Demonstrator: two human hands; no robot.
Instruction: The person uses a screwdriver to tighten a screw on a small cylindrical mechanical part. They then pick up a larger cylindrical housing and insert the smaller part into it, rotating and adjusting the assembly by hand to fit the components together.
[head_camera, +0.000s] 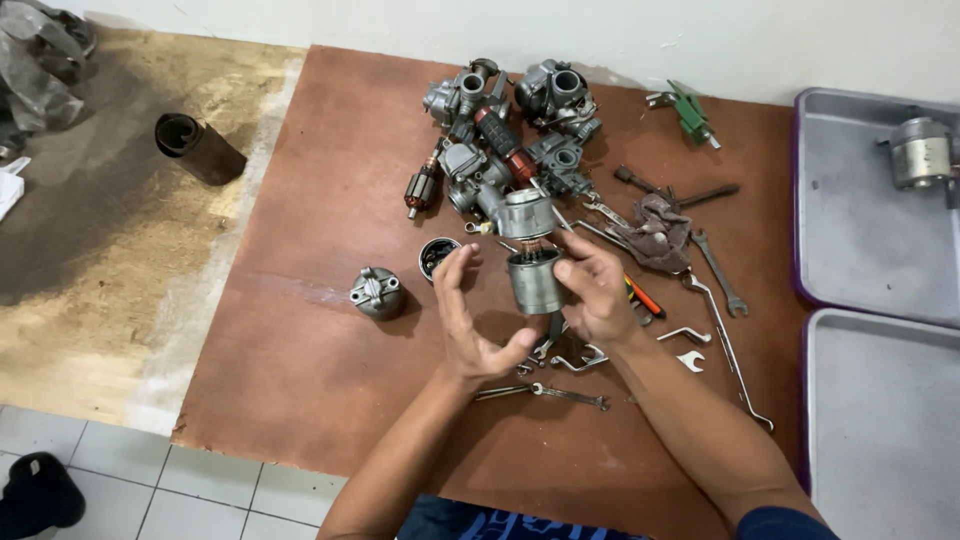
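Observation:
A grey metal motor housing (533, 282), a short cylinder, is held upright over the brown board (320, 330) with a grey end cap (526, 213) and copper windings showing just above it. My right hand (597, 292) grips the cylinder from the right side. My left hand (468, 318) is beside it on the left, fingers spread and curved, its thumb near the cylinder's bottom; whether it touches is unclear.
A pile of carburettor bodies (555, 100) and a copper-wound armature (422, 190) lies behind. A round metal cap (377, 293) and a small ring part (437, 255) sit left. Spanners (718, 272), a rag (657, 232), a screwdriver (643, 296) and two grey trays (880, 420) are right.

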